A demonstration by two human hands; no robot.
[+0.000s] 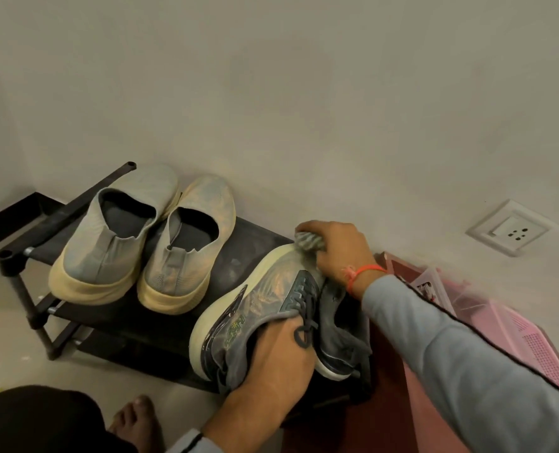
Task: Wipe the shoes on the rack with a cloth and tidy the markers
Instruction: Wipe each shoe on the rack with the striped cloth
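Observation:
A black shoe rack (245, 237) stands against the wall. Two pale grey slip-on shoes (114, 237) (186, 246) with cream soles sit side by side on its top shelf. To their right, my left hand (274, 358) grips the heel end of a dark grey laced sneaker (258, 295) on the rack. My right hand (340, 250) holds a bunched grey cloth (309, 240) pressed against the sneaker's toe. A second dark shoe (340, 335) lies partly hidden behind the sneaker. No markers are visible.
A pink plastic basket (513, 325) sits on a reddish surface (389, 371) at the right. A white wall socket (513, 227) is low on the wall. My bare foot (137, 420) rests on the pale floor (6, 348) in front of the rack.

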